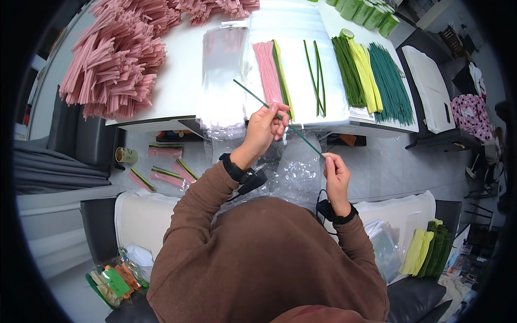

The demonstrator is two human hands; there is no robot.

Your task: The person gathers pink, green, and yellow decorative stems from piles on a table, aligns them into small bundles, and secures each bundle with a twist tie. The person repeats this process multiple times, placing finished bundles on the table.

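Note:
A thin teal-green stem (305, 140) runs at a slant in front of me. My left hand (266, 123) pinches it along its middle, and my right hand (337, 175) grips its lower end between thumb and finger. Beyond my left hand, on clear plastic sheeting (301, 24), lies a row of pink pipe cleaners (266, 68) with dark green (278, 66) and yellow ones (287, 95) along its right side. Several loose dark green pipe cleaners (317, 76) lie further right. Bundles of dark green (348, 72), yellow (366, 72) and teal stems (389, 84) line the right.
A big pile of pink pipe cleaners (117, 60) covers the table's left. Clear bags (223, 64) lie beside the sheeting. Green tape rolls (363, 16) stand at the back right. Filled packs (165, 151) and a can (126, 155) are on the floor. Plastic hangs over the table's front edge.

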